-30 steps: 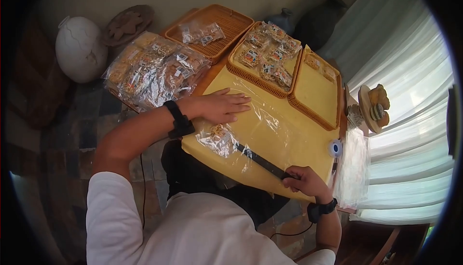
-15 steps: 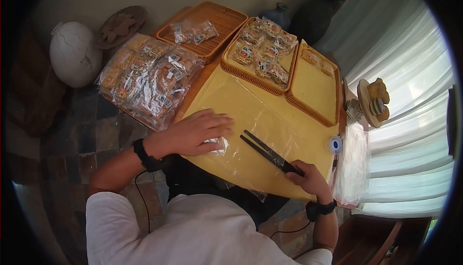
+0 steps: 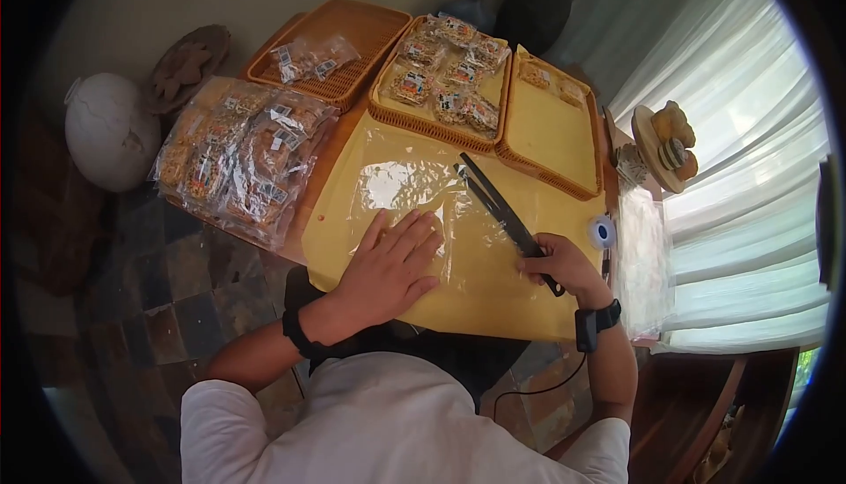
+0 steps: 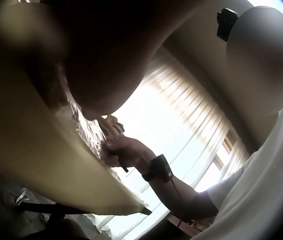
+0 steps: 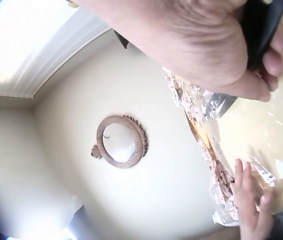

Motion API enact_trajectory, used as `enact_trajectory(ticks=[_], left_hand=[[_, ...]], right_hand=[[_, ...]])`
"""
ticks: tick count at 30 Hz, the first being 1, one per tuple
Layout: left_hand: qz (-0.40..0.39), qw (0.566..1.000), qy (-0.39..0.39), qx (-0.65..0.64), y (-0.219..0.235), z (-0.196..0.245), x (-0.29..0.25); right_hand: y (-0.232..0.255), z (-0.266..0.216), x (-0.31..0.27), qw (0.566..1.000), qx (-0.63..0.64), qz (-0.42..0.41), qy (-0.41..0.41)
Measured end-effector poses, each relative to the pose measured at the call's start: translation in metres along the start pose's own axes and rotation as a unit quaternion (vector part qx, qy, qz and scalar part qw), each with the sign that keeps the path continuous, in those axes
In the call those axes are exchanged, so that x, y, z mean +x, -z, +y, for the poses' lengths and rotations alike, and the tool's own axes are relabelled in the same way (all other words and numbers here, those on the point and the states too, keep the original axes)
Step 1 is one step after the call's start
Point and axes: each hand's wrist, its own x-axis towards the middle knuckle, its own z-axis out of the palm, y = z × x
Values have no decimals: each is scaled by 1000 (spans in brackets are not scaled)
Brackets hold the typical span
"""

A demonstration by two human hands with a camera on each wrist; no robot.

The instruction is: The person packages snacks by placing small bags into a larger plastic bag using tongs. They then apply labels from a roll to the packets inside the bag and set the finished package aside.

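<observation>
Tongs [image 3: 505, 209] in the right hand [image 3: 561, 264], clear plastic [image 3: 388, 186] under the left hand [image 3: 386, 274].
Head view: the right hand's fingers are clamped round the black tongs near their back end, the two tips slightly apart and pointing toward the middle basket [image 3: 436, 134]; whether they touch the plastic cannot be told. The left hand lies palm down on the plastic, fingers straight and a little apart, over a yellow cloth [image 3: 568, 219]. Packets [image 3: 242, 162] are heaped at the table's left side. Left wrist view: a dark blur fills the near part, hiding the left fingers; the right hand shows beyond. Right wrist view: fingers curl round the dark tongs, with the left hand's fingers stretched out farther off.
</observation>
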Motion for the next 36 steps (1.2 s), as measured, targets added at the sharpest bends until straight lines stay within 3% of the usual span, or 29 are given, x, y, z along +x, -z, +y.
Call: enact_trajectory(ticks=[3,9,14,16,19,23,25,34,36], left_hand=[[-24,999,-33,-7,-1,-8,-2],[-52,996,-65,5,16,-16,-14],[-9,987,5,-159,31,-50,6],[-1,992,17,-124,37,-77,12],[-14,995,37,-93,41,-98,3],[-87,991,-21,-97,40,-86,-11],[-111,989,-35,-95,37,-84,-15],[-72,993,-38,-86,30,-81,-12],[-79,992,-31,-92,33,-80,-13]], right_hand=[[-5,-5,3,997,74,-5,-27],[-7,-2,1,999,14,23,-22],[2,-9,-7,999,-8,7,-50],[22,-4,-17,998,-17,-3,-59],[41,3,-40,998,5,-70,-5],[30,9,-52,1000,-23,11,12],[19,-1,-50,948,-259,75,171],[1,4,-42,914,-291,102,262],[9,6,-47,916,-294,110,249]])
